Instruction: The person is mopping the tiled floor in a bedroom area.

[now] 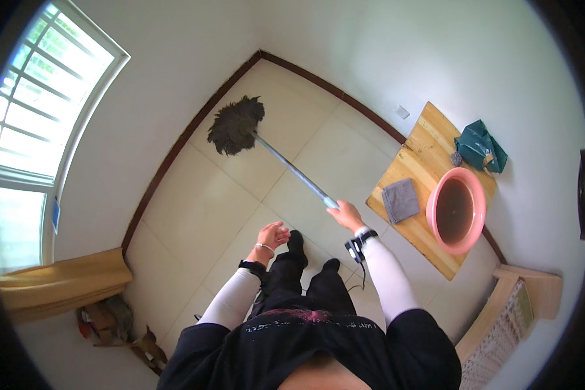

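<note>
A mop's dark, shaggy head (236,126) rests on the tiled floor near the dark skirting, left of the room's corner. Its grey-blue handle (295,170) slants down towards me, and my right hand (345,214) is closed around the end of it. My left hand (274,235) is off the handle, fingers apart, holding nothing, above the floor beside my foot. To the right, a wooden table (429,131) bears a folded grey cloth (400,200) and a pink basin (478,195) of murky brown water.
A dark green bag (480,146) and a small grey scrubber (456,158) lie at the table's wall side. A wooden-framed bed or seat (487,312) stands lower right. Lower left are a yellow-brown covered surface (68,280) and boxes (100,321). Walls meet ahead; a barred window (44,97) is left.
</note>
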`<state>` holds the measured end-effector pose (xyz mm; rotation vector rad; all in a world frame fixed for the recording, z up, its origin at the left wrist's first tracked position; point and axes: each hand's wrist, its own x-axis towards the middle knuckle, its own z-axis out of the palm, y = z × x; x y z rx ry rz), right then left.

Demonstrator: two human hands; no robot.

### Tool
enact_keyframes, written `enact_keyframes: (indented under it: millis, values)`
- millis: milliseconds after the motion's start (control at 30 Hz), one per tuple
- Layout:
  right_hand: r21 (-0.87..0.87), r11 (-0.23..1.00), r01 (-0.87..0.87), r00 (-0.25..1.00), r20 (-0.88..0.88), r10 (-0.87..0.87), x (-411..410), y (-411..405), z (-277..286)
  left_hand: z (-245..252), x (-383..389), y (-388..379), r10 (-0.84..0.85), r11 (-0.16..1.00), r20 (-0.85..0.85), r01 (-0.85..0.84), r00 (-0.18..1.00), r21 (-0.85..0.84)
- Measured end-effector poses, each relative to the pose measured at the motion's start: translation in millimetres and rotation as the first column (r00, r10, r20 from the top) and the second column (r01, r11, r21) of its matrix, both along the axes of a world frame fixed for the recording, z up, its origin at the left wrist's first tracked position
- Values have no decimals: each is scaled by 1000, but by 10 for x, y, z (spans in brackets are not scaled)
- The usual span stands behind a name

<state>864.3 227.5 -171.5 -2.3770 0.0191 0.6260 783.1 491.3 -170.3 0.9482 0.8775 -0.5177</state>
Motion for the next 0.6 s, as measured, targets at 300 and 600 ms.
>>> enact_keyframes:
  millis: [300,600]
  values:
    - [52,993,103,993,-69,-100,-1808,-1513,375,-95,-400,-1272,-315,949,-63,316,947,-8]
    - [-66,944,324,942,-71,-329,-3684,-1921,1244,-184,-653,-2167,-884,464,72,886,462,10]
